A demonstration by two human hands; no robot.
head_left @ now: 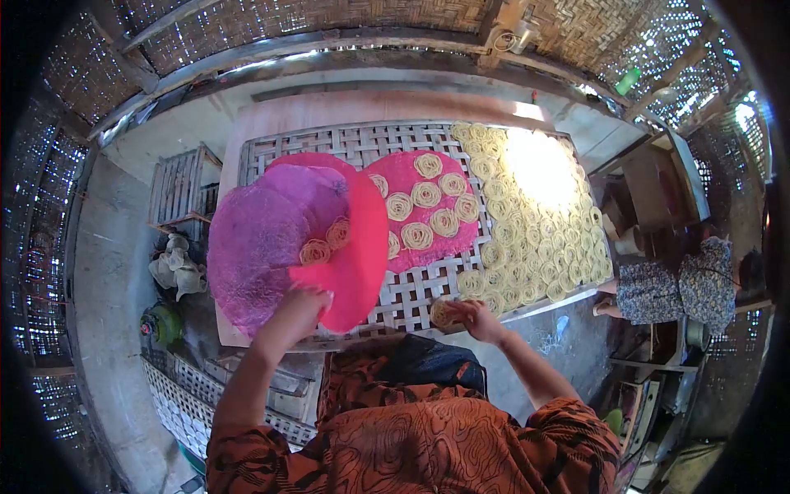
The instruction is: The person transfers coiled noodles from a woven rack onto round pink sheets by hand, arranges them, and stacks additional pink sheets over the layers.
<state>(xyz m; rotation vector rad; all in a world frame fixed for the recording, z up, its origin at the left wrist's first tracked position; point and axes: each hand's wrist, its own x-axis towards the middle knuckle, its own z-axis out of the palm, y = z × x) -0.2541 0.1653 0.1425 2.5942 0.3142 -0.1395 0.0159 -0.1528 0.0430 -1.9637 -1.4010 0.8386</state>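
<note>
My left hand (311, 303) is closed on the lower edge of a red-pink sheet (366, 239), which is lifted and curved above the lattice tray (407, 296). Under and left of it lie purple-pink sheets (255, 239) with a few noodle coils (315, 252) showing. To the right, a pink sheet (428, 188) carries several round noodle coils (425, 194). At the tray's front edge my right hand (476, 316) touches a noodle coil (443, 313) with its fingers apart. Many pale coils (539, 239) cover the tray's right part.
Another person in patterned clothes (679, 288) is at the right. A wooden rack (177, 188), a whitish cloth bundle (178, 267) and a green object (162, 323) are left of the table. Below left is another woven tray (185, 395). A wooden cabinet (654, 185) stands at the right.
</note>
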